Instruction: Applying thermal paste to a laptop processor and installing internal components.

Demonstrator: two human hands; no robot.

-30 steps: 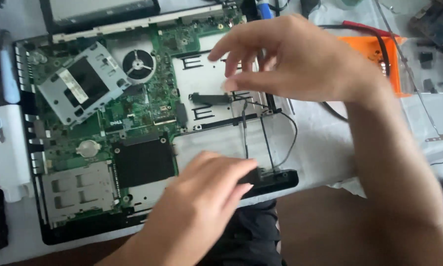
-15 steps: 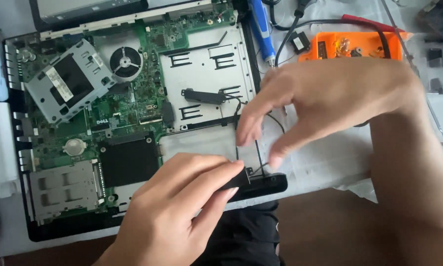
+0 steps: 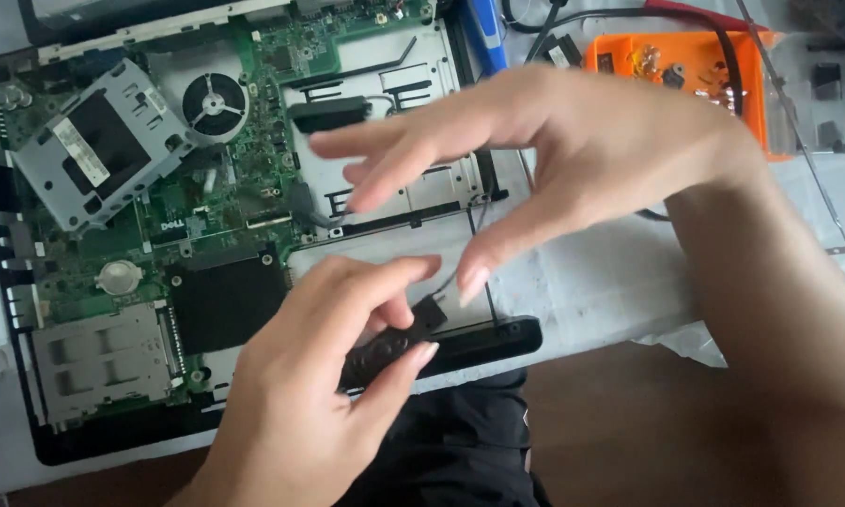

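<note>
Your right hand moves from the far side of the opened laptop, where it hovers with fingers curled a second ago, down toward the near edge. It now spreads open above the silver panel, thumb pointing down close to the thin black wire. Your left hand shifts its grip: earlier it lies flat over the black speaker bar; now thumb and forefinger pinch that bar's left end, which appears slightly raised from the chassis, though blur makes this uncertain. The camera view also closes in and drifts right, so the orange tray sits nearer the centre.
</note>
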